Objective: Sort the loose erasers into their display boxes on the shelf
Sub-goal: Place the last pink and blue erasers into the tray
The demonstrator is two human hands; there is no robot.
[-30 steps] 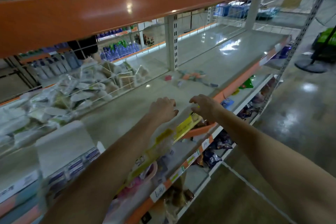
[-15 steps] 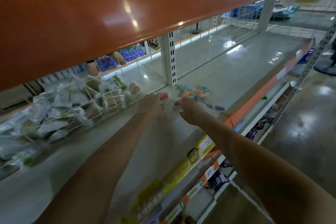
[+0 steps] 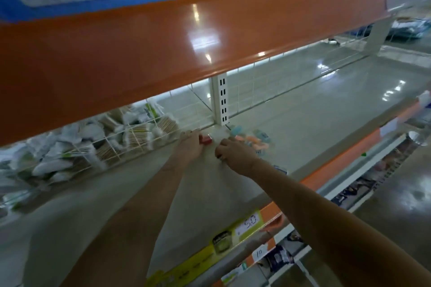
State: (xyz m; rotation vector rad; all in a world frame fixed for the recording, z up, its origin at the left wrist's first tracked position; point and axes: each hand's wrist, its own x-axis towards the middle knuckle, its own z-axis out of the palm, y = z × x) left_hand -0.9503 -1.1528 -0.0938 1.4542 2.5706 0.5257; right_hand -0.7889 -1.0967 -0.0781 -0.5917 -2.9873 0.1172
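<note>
A small red eraser (image 3: 205, 139) lies at the back of the pale shelf (image 3: 303, 128), beside the white upright post. My left hand (image 3: 191, 145) reaches in and its fingertips close on the eraser's left end. Just to the right, my right hand (image 3: 234, 154) rests on the shelf with its fingers curled under; whatever is beneath them is hidden. A loose pile of blue and orange erasers (image 3: 253, 140) lies right behind my right hand. No display box is in view.
A wire basket (image 3: 112, 144) of packed cotton swabs stands to the left of my left hand. The orange beam (image 3: 163, 42) of the shelf above hangs low over the opening. A yellow price strip (image 3: 233, 237) runs along the front edge, with stocked shelves below.
Both hands have moved from the front edge deep into the shelf. The left hand reached the red eraser and the right came to the pile. My view dropped lower and closer.
</note>
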